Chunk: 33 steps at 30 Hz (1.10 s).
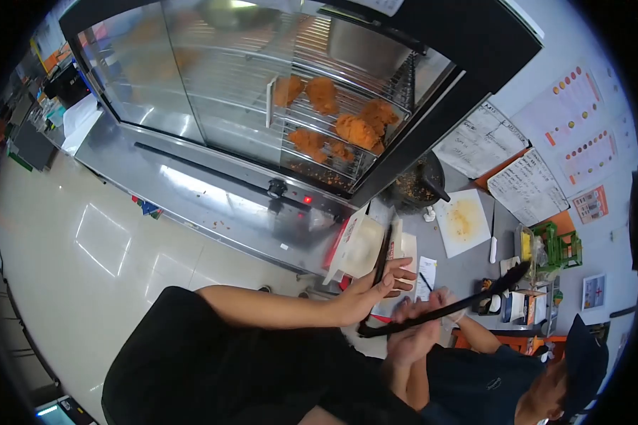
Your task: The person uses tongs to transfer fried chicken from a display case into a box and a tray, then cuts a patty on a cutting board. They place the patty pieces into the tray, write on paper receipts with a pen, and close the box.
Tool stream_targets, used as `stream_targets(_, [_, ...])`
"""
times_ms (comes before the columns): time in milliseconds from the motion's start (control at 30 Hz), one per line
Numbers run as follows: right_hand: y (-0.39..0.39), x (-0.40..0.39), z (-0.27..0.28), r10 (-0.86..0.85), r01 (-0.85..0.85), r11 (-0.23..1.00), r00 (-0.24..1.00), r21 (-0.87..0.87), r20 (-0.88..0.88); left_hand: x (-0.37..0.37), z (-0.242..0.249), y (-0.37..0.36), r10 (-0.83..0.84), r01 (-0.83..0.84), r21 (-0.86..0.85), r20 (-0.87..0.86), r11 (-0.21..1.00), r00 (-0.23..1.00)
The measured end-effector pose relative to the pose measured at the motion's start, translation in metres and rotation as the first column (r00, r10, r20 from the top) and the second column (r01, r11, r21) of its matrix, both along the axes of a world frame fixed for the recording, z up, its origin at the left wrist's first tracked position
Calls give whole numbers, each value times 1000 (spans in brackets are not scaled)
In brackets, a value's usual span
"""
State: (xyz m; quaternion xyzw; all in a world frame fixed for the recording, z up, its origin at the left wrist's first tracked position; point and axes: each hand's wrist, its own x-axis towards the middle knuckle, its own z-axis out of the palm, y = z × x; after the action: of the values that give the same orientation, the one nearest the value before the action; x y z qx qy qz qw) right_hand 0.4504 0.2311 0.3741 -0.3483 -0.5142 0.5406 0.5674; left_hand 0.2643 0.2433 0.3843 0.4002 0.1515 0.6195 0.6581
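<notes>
Black tongs (pixel 475 297) are spread in a wide V, one arm pointing up and the other to the right. My left hand (pixel 376 292) is around the upper arm, its fingers partly spread. Lower down, my right hand (pixel 412 341) grips the other arm near the joined end; motion blurs its fingers. Just above my left hand is an open white and red box (pixel 359 244). A co-worker's gloved hand (pixel 444 301) is close behind the tongs, apart from mine.
A glass display warmer (pixel 234 92) with a partly open front holds fried pieces (pixel 358 131) on wire racks. Right of it are a dark pan (pixel 418 184), a stained white board (pixel 463 223) and a knife (pixel 493 248). The co-worker (pixel 489 379) stands at lower right.
</notes>
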Motion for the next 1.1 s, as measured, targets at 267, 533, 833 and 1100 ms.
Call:
stream_targets(267, [-57,-81,-13,147,-133,986,979,-106,138,-28,-24,-23,371,-218,302,-689,928,623])
stream_targets(533, [-9,-80,74,-227,-33,960,493,279,840,-190,-35,34,846,-493,705,-516,510,137])
stream_targets(833, [50,-106,154,-700,-253,702,-76,666,710,-281,-46,65,739,-363,716,-666,597,-98])
stream_targets(1100, [76,-135,173,-714,-297,692,-146,658,685,-290,-37,52,783,-365,738,-621,568,-38])
